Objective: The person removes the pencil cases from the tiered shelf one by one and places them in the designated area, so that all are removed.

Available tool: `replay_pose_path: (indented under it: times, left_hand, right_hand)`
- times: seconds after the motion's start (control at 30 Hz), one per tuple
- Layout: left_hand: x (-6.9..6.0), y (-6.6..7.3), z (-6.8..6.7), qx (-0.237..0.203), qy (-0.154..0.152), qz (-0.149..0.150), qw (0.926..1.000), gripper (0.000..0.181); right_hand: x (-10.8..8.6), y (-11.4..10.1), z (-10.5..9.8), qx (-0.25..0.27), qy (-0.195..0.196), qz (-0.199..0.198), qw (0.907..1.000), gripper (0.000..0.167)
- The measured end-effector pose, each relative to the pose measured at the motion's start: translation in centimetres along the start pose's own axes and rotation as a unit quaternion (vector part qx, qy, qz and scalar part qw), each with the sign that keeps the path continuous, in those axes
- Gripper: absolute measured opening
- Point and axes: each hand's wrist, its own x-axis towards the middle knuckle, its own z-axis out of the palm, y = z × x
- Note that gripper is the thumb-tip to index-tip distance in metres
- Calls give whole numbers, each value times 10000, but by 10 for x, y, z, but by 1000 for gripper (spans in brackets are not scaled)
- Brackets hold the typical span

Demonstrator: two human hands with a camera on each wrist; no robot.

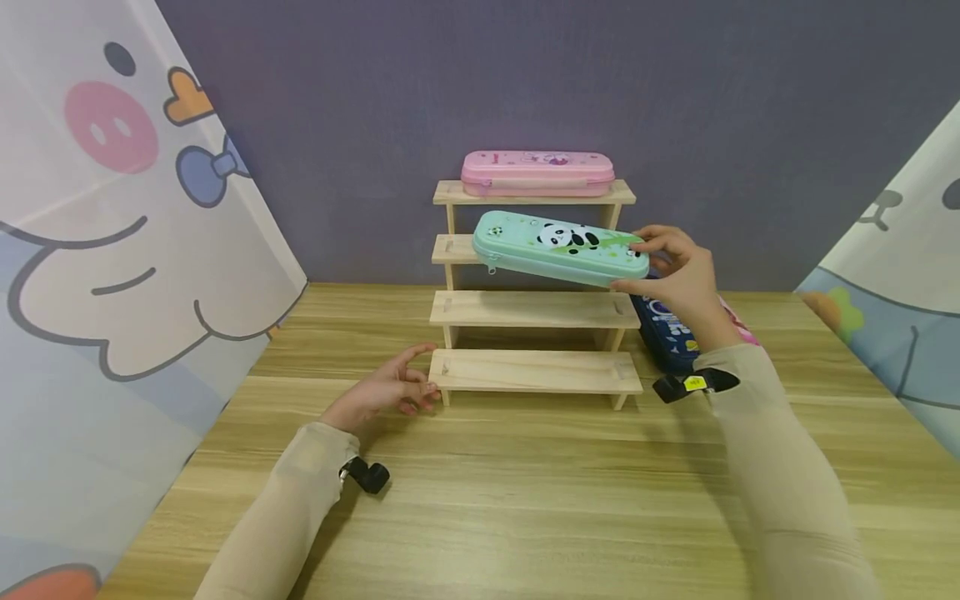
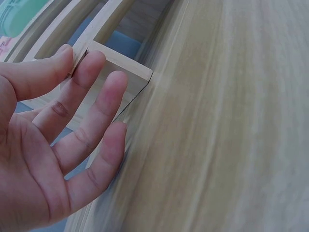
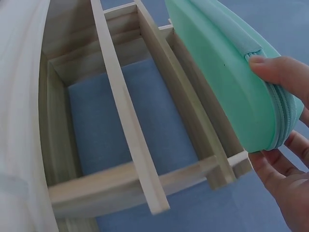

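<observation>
My right hand (image 1: 678, 275) grips the right end of a mint-green zipped pencil case (image 1: 558, 250) with a panda printed on its lid. The thumb lies at the near side and the fingers at the far side. The case is held slightly tilted in front of the second-highest step of a wooden tiered stand (image 1: 536, 308), covering much of that step. In the right wrist view, the case's zip end (image 3: 277, 116) is between the thumb and fingers. At the stand's lowest step, my left hand (image 1: 386, 387) pinches the left corner with thumb and index finger; its other fingers are loosely bent.
A pink pencil case (image 1: 537, 173) lies on the top step. Right of the stand, a dark blue pencil case (image 1: 667, 333) leans low, partly behind the right arm, with something pink beside it. A grey wall (image 1: 360, 150) stands behind; printed cloths hang on both sides.
</observation>
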Motion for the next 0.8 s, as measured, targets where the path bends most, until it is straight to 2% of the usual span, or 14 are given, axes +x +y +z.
replay_pose_path:
  times: [0.4, 0.67, 0.8]
  left_hand:
    - [1, -1, 0, 43, -30, 24, 10000, 78]
    - [1, -1, 0, 8, -16, -13, 10000, 78]
    - [0, 0, 1, 19, -7, -27, 10000, 77]
  right_hand:
    - [-16, -6, -31, 514, 450, -152, 9975, 44]
    - [-25, -8, -56, 164, 841, 185, 9962, 43]
    - [-30, -4, -68, 455, 982, 268, 9938, 43]
